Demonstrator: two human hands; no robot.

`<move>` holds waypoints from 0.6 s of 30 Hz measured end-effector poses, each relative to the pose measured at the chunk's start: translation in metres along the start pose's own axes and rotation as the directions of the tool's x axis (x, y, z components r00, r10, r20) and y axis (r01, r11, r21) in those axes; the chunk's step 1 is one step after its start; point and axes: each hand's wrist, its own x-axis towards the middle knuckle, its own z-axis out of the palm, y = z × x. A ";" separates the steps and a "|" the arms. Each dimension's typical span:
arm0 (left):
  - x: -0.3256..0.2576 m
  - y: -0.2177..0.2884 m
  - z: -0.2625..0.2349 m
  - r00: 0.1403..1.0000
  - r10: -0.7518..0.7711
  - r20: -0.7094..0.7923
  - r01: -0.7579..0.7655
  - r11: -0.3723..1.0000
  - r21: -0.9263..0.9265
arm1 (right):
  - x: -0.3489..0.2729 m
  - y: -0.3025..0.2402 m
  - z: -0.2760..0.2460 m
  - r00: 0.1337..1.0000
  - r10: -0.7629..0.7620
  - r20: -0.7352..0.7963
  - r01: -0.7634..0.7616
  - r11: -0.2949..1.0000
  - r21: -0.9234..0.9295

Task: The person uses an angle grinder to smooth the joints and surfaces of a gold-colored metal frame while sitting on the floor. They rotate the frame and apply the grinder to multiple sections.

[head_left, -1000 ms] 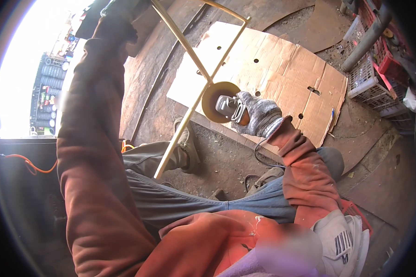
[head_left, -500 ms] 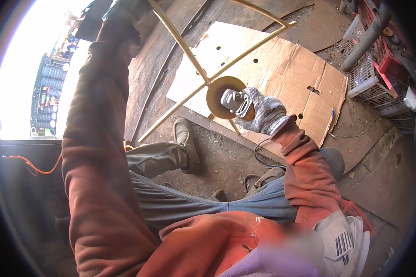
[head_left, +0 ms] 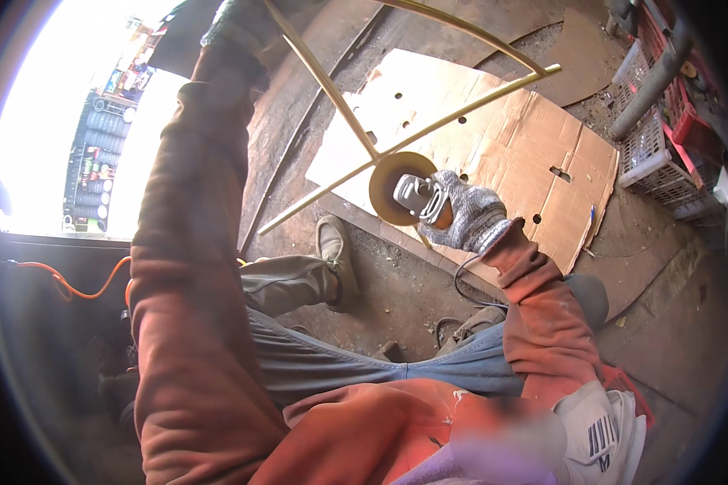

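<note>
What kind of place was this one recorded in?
Probably a metalwork or welding yard: the right hand holds an angle grinder against a yellow metal frame, above flattened cardboard on a dirt floor.

1. Big flattened cardboard box (head_left: 493,137) lying on the dirt floor, tan-brown with punched holes and a pale, whitish left flap.
2. Plastic crates (head_left: 651,149) at the right edge, a grey-white lattice one beside a red one.

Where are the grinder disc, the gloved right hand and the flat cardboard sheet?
grinder disc (head_left: 388,187): head view, on its yellow face.
right hand (head_left: 467,217): head view, on the back of the grey glove.
cardboard sheet (head_left: 518,141): head view, on its bare middle.
</note>
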 end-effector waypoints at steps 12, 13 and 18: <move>-0.012 0.009 0.011 0.998 0.060 0.030 -0.059 0.998 -0.025 | -0.022 -0.019 -0.022 0.992 0.115 -0.051 -0.105 0.980 0.170; -0.018 0.010 0.008 0.998 0.064 0.030 -0.063 0.998 -0.030 | -0.027 -0.020 -0.023 0.986 0.126 -0.106 -0.102 0.973 0.207; -0.026 0.024 0.033 0.983 0.170 0.065 -0.169 0.985 -0.016 | -0.044 -0.012 -0.046 0.917 0.249 -0.312 0.067 0.674 0.736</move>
